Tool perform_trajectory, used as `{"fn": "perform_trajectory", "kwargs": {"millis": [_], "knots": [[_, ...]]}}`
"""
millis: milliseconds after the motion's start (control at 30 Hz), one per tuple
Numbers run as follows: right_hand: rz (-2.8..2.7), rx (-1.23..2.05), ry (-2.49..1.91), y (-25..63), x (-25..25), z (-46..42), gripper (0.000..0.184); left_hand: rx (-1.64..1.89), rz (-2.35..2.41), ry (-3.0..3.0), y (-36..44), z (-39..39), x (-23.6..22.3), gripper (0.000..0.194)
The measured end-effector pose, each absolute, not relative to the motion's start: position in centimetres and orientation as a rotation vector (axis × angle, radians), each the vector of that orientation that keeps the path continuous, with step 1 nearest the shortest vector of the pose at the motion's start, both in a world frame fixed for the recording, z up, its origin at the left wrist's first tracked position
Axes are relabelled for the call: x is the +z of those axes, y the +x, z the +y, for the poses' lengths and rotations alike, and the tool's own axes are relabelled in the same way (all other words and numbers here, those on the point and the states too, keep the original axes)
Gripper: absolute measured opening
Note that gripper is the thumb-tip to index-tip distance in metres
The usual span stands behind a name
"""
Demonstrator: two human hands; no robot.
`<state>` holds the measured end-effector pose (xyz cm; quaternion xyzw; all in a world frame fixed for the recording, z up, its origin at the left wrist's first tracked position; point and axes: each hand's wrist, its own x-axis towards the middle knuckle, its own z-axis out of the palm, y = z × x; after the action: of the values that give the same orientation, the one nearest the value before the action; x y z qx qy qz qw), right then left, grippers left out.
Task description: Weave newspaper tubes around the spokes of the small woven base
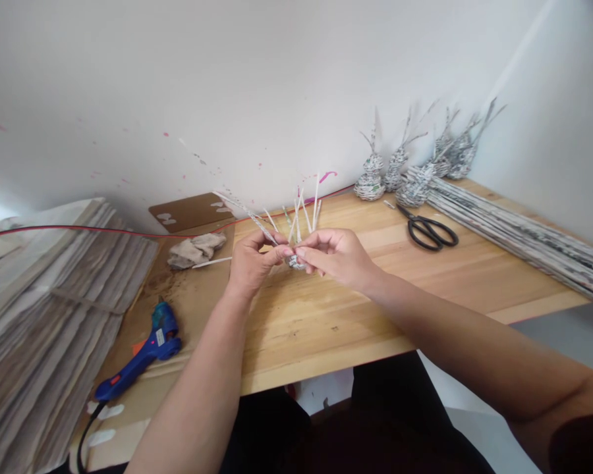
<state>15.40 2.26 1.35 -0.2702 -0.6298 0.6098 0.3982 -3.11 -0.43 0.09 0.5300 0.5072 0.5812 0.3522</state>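
Between my two hands, over the middle of the wooden table (321, 322), is a small woven paper piece (296, 263) with several rolled paper sticks (306, 214) rising from it. My left hand (257, 260) is closed on its left side, and a longer paper stick (247, 214) slants up and left from those fingers. My right hand (333, 257) pinches the piece from the right, thumb and fingertips pressed on its upper edge. Fingers of both hands hide much of the weave.
Black scissors (431, 232) lie to the right, beside a bundle of long paper tubes (518, 230). Finished-looking woven paper figures (370, 178) stand at the wall. At left are a blue glue gun (143, 359), a crumpled cloth (196, 250) and a stack of paper sheets (64, 316).
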Motion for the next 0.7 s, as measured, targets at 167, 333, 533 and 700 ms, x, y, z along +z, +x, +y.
{"fn": "perform_trajectory", "kwargs": {"millis": [167,333,533,700], "knots": [[-1.713,1.231,-0.699,15.3,0.8,2.0,0.011,1.48,1.346,1.403,-3.1,-0.3,0.0,0.035],[-1.803,1.114,-0.696,15.5,0.5,1.9,0.008,1.439,1.384,1.448,-3.0,-0.5,0.4,0.035],[-1.646,1.478,-0.719,15.3,0.9,2.3,0.013,1.483,1.327,1.444,-2.7,-0.6,0.7,0.036],[-1.492,1.716,-0.647,15.2,1.6,2.3,0.018,1.489,1.262,1.444,-3.1,-0.4,0.2,0.034]]}}
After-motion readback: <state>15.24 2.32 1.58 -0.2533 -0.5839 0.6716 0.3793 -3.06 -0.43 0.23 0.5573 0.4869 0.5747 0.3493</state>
